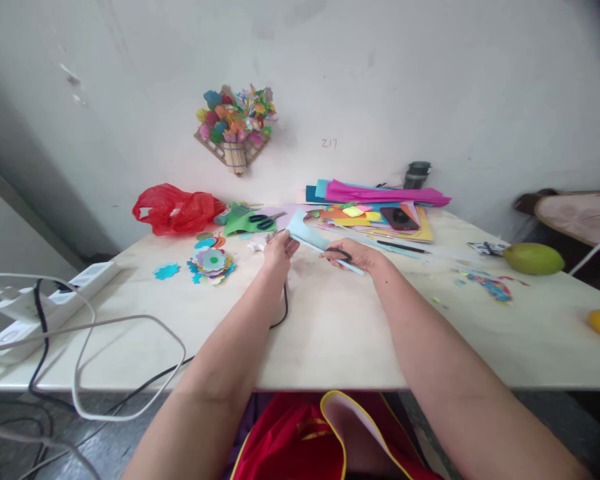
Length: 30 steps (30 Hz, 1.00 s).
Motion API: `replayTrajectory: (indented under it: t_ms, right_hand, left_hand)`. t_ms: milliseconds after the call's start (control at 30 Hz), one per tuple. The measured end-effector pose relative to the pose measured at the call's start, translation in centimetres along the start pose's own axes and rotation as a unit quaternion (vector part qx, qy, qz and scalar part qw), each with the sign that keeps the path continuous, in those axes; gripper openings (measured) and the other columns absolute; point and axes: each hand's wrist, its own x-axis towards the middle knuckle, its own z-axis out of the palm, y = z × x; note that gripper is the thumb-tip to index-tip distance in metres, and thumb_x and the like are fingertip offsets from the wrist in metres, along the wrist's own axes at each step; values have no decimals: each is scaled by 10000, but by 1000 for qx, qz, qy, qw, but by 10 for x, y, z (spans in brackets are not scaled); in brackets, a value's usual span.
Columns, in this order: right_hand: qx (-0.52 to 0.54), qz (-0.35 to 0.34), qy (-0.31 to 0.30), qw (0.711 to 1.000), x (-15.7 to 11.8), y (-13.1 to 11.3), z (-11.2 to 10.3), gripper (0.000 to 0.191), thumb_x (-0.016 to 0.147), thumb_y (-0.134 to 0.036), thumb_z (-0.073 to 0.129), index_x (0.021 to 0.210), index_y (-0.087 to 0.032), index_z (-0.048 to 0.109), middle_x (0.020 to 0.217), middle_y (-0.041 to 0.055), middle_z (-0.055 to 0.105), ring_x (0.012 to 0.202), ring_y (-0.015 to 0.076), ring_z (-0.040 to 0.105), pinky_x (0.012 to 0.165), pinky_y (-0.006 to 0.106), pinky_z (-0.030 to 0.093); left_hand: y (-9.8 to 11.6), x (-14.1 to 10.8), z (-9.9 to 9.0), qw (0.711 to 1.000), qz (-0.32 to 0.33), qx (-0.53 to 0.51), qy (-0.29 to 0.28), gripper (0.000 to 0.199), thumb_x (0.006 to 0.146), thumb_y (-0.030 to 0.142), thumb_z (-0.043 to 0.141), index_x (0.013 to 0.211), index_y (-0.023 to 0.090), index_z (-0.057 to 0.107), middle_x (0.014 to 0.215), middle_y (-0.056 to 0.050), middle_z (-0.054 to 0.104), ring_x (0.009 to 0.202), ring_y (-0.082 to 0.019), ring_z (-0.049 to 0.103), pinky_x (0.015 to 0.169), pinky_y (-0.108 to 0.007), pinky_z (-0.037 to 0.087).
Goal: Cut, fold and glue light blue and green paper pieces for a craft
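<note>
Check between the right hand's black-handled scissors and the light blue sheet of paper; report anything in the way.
Nothing visible stands between: the black-handled scissors in the right hand are right at the light blue sheet of paper, whose other end the left hand holds.

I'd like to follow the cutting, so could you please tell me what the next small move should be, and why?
Probably a short further snip with the right hand: it holds the black-handled scissors at the light-blue sheet, which the left hand grips. A narrow strip shows along the lower edge; whether it is fully severed I cannot tell.
</note>
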Motion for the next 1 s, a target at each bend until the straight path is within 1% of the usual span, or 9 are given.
replayTrajectory:
  t_ms: [233,400,533,633,833,1000]
  right_hand:
    - [-6,-3,1,1000,0,0,0,317,660,-393,630,795,-108,594,484,-48,466,372,42,366,359,193,242]
    - [-19,-14,-2,1000,0,0,0,360,658,-420,628,817,-98,596,485,-54,450,377,43,357,373,197,240]
    - [-24,-19,0,1000,-2,-1,-1,379,657,-433,625,823,-93,604,471,-60,433,371,44,346,379,203,235]
    - [-25,-16,0,1000,-2,-1,-1,383,662,-429,624,835,-87,606,480,-56,443,368,40,343,378,202,231]
    - [-1,-15,-6,1000,0,2,-1,356,668,-402,620,832,-86,605,464,-53,456,357,42,339,372,206,224]
    - [23,-10,-4,1000,2,3,1,339,663,-393,629,813,-90,603,487,-37,489,363,43,354,368,209,225]
  left_hand:
    - [1,0,1,1000,-1,-4,6,53,723,118,580,691,136,542,599,-13,604,558,-104,606,703,-280,507]
    - [-1,1,0,1000,-1,3,2,73,698,147,620,701,141,547,599,-5,601,572,-102,607,715,-277,503]
    - [1,2,-2,1000,6,4,11,63,689,126,609,705,137,549,619,-11,613,574,-107,610,724,-290,505]
    - [2,4,-4,1000,10,7,8,52,680,116,603,698,130,557,606,-12,612,573,-106,610,718,-279,505]
    - [1,2,-3,1000,12,16,-9,50,659,116,595,686,137,558,568,6,595,562,-99,606,669,-240,503]
    - [-2,2,-2,1000,8,17,-17,63,662,126,596,666,146,537,595,1,609,588,-107,615,680,-253,503]
